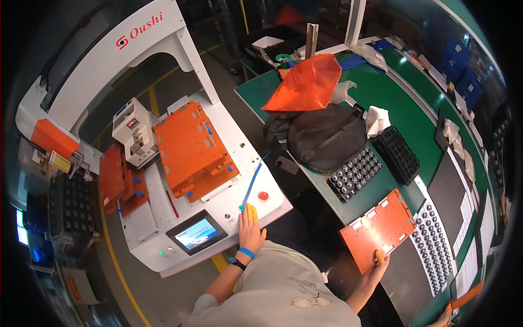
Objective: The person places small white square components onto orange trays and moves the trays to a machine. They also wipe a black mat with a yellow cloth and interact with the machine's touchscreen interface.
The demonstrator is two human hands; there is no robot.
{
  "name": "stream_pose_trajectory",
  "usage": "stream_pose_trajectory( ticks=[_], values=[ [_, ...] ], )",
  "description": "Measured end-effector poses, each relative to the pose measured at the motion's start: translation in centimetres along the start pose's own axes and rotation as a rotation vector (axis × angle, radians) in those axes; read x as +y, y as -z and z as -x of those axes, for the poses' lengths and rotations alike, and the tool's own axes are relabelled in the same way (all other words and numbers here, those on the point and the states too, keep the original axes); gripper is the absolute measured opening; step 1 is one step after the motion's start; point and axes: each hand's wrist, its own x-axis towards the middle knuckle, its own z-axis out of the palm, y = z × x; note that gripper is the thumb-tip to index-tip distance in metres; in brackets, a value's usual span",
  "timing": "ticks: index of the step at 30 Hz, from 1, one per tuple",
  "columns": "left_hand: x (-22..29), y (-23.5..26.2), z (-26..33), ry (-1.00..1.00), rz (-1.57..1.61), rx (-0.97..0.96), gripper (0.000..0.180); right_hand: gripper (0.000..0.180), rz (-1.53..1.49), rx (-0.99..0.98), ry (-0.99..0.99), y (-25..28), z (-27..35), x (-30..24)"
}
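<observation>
White machine, left of frame, carries orange fixtures. Orange bag, upper centre: contents hidden. Orange plate, right of centre: flat, bright glare, small holes, pale pieces near edges. White tray, lower right, and black tray, right of centre: rows of round parts. Left hand, centre: fingers extended together, thumb apart. Right hand: pinches plate's lower edge; underside fingers hidden. Green button at left fingertips; contact cannot be told.

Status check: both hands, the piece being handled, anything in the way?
Left grip open, beside small round green button; contact unclear. Right grip closed on near edge of flat orange rectangular plate. Possibly in the way: thin blue strip near left grip.
</observation>
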Motion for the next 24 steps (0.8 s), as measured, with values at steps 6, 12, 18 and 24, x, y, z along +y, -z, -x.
stream_pose_trajectory(
  ticks=[6,12,18,24],
  values=[
    [0.9,-0.2,0.3,0.003,0.039,0.022,0.093,0.042,0.072,-0.003,0.025,1.1,-0.3,0.6],
    [0.9,-0.4,0.4,0.034,0.015,0.024,0.092,0.042,0.106,-0.023,0.022,1.3,-0.3,0.3],
    [1.4,0.1,0.2,0.047,-0.013,0.03,0.089,0.043,0.127,-0.01,0.034,1.0,-0.2,0.3],
    [1.9,0.0,-0.2,0.091,-0.055,0.04,0.09,0.042,0.135,-0.007,0.034,0.9,-0.3,0.4]
  ],
)
